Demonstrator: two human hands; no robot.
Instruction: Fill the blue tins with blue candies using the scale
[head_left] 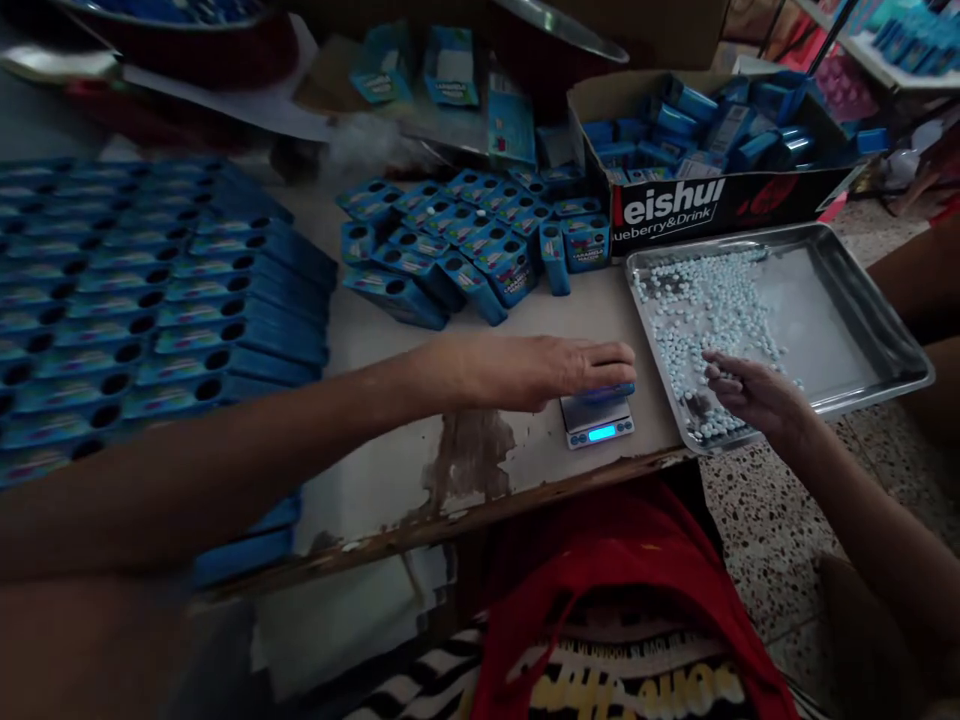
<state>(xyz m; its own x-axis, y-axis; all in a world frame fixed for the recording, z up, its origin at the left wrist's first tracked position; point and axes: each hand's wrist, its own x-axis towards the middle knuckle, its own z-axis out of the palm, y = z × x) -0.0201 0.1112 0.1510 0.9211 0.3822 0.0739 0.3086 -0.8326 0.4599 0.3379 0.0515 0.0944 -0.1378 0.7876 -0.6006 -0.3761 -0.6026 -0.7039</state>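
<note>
My left hand reaches over a small digital scale with a lit blue display. Its fingers curl over a small blue box on the weighing plate, and the hand hides most of that box. Over the near left part of a metal tray, my right hand is closed, fingertips drawn together just above small white candy pellets. Whatever those fingertips hold is too small to make out. The pellets lie scattered over the tray's left half.
Rows of blue boxes with round holes fill the left side. A cluster of similar boxes stands behind the scale. An open carton holds more blue boxes. The table's worn front edge runs close to a red apron.
</note>
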